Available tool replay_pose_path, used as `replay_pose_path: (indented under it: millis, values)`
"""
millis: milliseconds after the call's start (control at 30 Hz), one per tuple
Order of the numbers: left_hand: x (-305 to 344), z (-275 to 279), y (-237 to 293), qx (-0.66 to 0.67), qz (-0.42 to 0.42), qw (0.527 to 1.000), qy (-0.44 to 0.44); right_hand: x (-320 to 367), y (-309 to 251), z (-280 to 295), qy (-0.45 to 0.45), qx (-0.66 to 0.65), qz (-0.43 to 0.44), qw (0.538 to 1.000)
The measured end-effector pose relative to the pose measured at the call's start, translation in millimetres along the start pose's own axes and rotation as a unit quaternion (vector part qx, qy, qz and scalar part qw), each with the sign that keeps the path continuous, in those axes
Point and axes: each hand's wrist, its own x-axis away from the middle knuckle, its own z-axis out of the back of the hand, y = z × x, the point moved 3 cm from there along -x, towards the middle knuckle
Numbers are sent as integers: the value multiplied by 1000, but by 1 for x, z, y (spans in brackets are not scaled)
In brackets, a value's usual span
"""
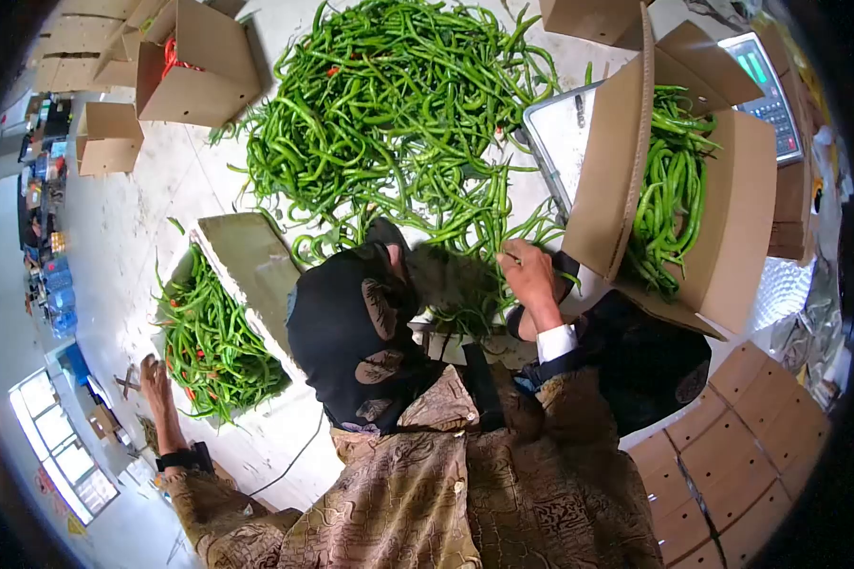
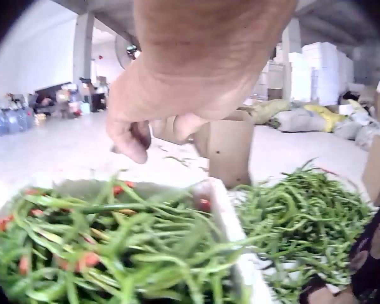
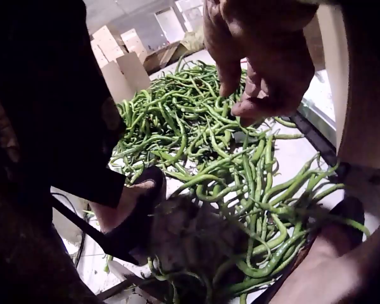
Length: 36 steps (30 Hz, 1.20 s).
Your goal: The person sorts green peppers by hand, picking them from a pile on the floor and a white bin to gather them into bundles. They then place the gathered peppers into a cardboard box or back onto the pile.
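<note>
Nearest the camera, a brown patterned shirt was seen, worn by the person at work. The left hand was held low beside the outer edge of a white-walled box, its fingers loosely bent and parted, with nothing seen to be gripped. Mixed green and red peppers were heaped in that box, just inward of the hand. The right hand was held over loose green peppers, its fingers bent; whether a pepper was pinched there could not be told. A large green heap was spread beyond and to the left of that hand, and more peppers were contained in an open cardboard box to its right.
</note>
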Motion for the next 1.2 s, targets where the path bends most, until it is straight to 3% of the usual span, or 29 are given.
replay_pose_path:
  millis: [33,67,100,133,167,200,233,300,367,400,433,500,533,567,633,700,767,833,867,900,933,967,1000,1033,1067,1100,1167,1200]
  values:
    - [-3,-26,3,118,-67,990,-43,-7,13,-6,10,-16,-9,1000]
    - [41,-72,96,161,-58,983,-73,-15,27,-14,5,-9,-11,1000]
    - [50,-109,130,180,-41,978,-97,-25,41,-23,14,-22,-24,999]
    - [53,-146,162,223,-53,955,-191,-33,50,-30,25,-36,-38,998]
    - [59,-188,191,241,-47,947,-205,-40,53,-36,22,-32,-43,998]
    - [67,-229,229,207,-65,933,-286,-49,55,-40,29,-17,-48,998]
    - [75,-270,256,224,-90,923,-300,-58,60,-43,39,-2,-54,998]
    - [82,-345,304,99,-209,895,-381,-73,77,-57,42,8,-71,997]
    - [78,-429,317,77,-399,822,-399,-85,84,-63,104,93,-45,989]
    - [82,-472,316,56,-404,814,-413,-87,78,-64,124,114,-39,985]
    - [95,-490,341,49,-500,771,-390,-88,73,-69,123,119,-47,984]
    - [115,-537,343,-73,-490,754,-431,-92,70,-81,90,127,-81,985]
    - [124,-553,341,-129,-529,720,-431,-91,68,-87,91,145,-40,984]
    - [130,-572,329,-184,-565,682,-427,-88,58,-84,85,83,-98,988]
    - [133,-587,308,-141,-576,701,-397,-92,90,-98,47,107,-155,981]
    - [145,-584,299,-105,-600,567,-554,-99,136,-97,33,107,-179,978]
    - [168,-585,262,-81,-524,469,-706,-95,158,-84,18,105,-204,973]
    - [169,-570,266,-55,-504,487,-712,-92,154,-60,161,96,-215,958]
    - [168,-566,270,-32,-487,503,-714,-96,155,-61,160,97,-218,958]
    - [162,-581,254,-32,-486,500,-716,-106,151,-61,215,144,-114,959]
    - [146,-606,233,17,-560,599,-572,-111,145,-63,265,190,-10,945]
    - [135,-615,221,63,-613,676,-404,-114,125,-58,263,189,-12,946]
    - [142,-536,326,-71,-487,760,-425,-120,89,-48,207,132,-51,968]
    - [137,-539,325,-73,-486,761,-424,-128,65,-51,150,74,-87,982]
    - [128,-544,325,-107,-566,746,-334,-135,62,-69,175,74,0,982]
    - [121,-548,324,-138,-639,718,-238,-139,73,-78,175,72,1,982]
    - [102,-561,312,-236,-609,722,-226,-146,93,-88,153,140,-86,975]
    - [97,-561,310,-232,-609,728,-213,-151,102,-90,96,147,-121,977]
